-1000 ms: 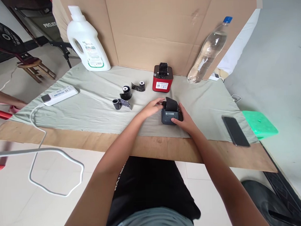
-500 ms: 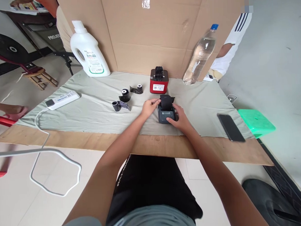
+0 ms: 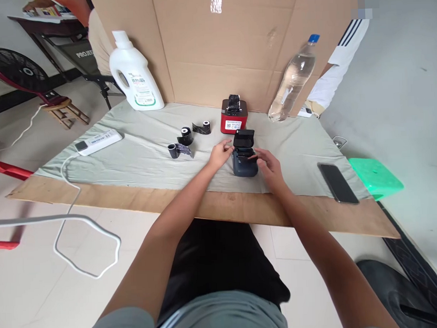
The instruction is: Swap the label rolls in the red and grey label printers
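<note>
the dark printer (image 3: 245, 169), judged light and rigid, suits low side holds, with left hand (image 3: 221, 154) at nine o'clock, right hand (image 3: 270, 166) at three, fingers bent, grip indeterminable.

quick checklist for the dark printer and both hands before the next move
1. Lid raised: ok, it stands up at the back.
2. Dark printer upright on the cloth: ok.
3. Left hand at its left side: ok; firm grip: cannot tell.
4. Right hand at its right side: ok; firm grip: cannot tell.
5. Printer's contents: cannot tell, too small and dark.
6. Phone apart from hands: ok.
</note>
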{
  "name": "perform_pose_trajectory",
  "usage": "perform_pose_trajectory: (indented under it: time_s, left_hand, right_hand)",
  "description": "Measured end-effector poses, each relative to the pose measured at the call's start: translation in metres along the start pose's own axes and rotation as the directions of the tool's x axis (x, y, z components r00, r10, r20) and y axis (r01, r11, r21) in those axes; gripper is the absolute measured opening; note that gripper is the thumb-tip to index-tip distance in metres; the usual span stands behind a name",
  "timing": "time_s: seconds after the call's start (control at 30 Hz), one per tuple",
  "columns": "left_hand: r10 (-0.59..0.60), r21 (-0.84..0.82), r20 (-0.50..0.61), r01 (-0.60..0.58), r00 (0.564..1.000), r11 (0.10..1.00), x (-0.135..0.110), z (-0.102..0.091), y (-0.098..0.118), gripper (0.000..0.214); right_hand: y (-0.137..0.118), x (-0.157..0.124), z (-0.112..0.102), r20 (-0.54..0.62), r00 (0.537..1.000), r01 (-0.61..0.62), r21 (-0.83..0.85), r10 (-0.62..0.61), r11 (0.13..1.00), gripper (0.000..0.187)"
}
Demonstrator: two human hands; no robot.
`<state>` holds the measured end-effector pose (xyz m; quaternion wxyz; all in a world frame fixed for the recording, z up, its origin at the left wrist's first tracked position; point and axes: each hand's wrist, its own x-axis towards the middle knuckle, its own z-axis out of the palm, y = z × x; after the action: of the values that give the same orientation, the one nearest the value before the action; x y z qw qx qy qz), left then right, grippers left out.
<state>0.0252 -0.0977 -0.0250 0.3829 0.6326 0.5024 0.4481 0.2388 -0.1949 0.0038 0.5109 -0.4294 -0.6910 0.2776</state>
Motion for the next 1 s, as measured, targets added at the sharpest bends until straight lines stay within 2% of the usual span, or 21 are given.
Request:
perform_pose_trajectory:
  time_s: [0.13,0.2,0.23,0.27,0.33,0.37,0.4,0.43,0.53,0.63,0.7,0.77,0.87,0.93,1.0]
  left_hand:
    - [0.047,0.068,0.015,-0.048,0.999,0.997,-0.001,0.001,0.0,0.034]
    - [0.079,0.114,-0.018,-0.077,0.997,0.991,-0.002,0.001,0.002,0.028]
    - [0.108,0.139,-0.045,-0.101,0.993,0.985,-0.002,0.001,0.003,0.025]
    - [0.145,0.16,-0.067,-0.133,0.987,0.978,-0.003,0.0,0.005,0.022]
    - [0.23,0.178,-0.074,-0.214,0.97,0.96,-0.006,-0.002,0.01,0.017]
    - [0.267,0.178,-0.055,-0.254,0.962,0.951,-0.008,-0.004,0.013,0.016]
    - [0.299,0.174,-0.029,-0.29,0.954,0.941,-0.01,-0.004,0.016,0.015]
    - [0.326,0.17,-0.003,-0.321,0.945,0.932,-0.013,-0.005,0.019,0.013]
    - [0.371,0.167,0.038,-0.372,0.928,0.913,-0.018,-0.004,0.023,0.009]
    - [0.391,0.17,0.026,-0.39,0.92,0.905,-0.018,-0.003,0.022,0.008]
    - [0.411,0.165,0.012,-0.407,0.912,0.898,-0.017,-0.003,0.02,0.01]
    - [0.426,0.155,-0.012,-0.42,0.904,0.894,-0.015,-0.005,0.018,0.012]
    - [0.424,0.117,-0.079,-0.414,0.902,0.903,-0.012,-0.009,0.019,0.01]
    - [0.398,0.044,-0.112,-0.395,0.911,0.918,-0.011,-0.011,0.021,0.007]
    - [0.358,-0.063,-0.098,-0.365,0.928,0.929,-0.011,-0.012,0.024,0.015]
  right_hand:
    - [-0.017,0.035,-0.01,0.113,0.984,-0.139,0.004,0.138,0.99,0.049]
    - [-0.026,0.064,-0.015,0.237,0.949,-0.188,-0.106,0.208,0.976,0.038]
    - [-0.031,0.08,-0.016,0.318,0.916,-0.191,-0.193,0.245,0.963,0.031]
    - [-0.035,0.096,-0.016,0.405,0.865,-0.187,-0.291,0.298,0.938,0.024]
    - [-0.043,0.125,-0.015,0.561,0.707,-0.145,-0.48,0.43,0.865,0.016]
    - [-0.046,0.136,-0.013,0.602,0.635,-0.103,-0.556,0.485,0.825,0.016]
    - [-0.048,0.146,-0.01,0.616,0.587,-0.053,-0.617,0.525,0.785,0.016]
    - [-0.048,0.153,-0.007,0.613,0.569,-0.001,-0.666,0.548,0.746,0.016]
    - [-0.046,0.157,0.007,0.56,0.586,0.117,-0.774,0.586,0.622,0.017]
    - [-0.043,0.145,0.022,0.462,0.597,0.177,-0.873,0.656,0.454,0.021]
    - [-0.044,0.136,0.03,0.384,0.639,0.184,-0.917,0.666,0.353,0.029]
    - [-0.049,0.129,0.032,0.349,0.673,0.191,-0.934,0.652,0.303,0.032]
    - [-0.06,0.127,0.023,0.391,0.709,0.218,-0.913,0.587,0.345,0.026]
    - [-0.068,0.126,0.011,0.431,0.758,0.219,-0.875,0.489,0.432,0.023]
    - [-0.077,0.124,0.0,0.455,0.814,0.226,-0.822,0.362,0.523,0.02]
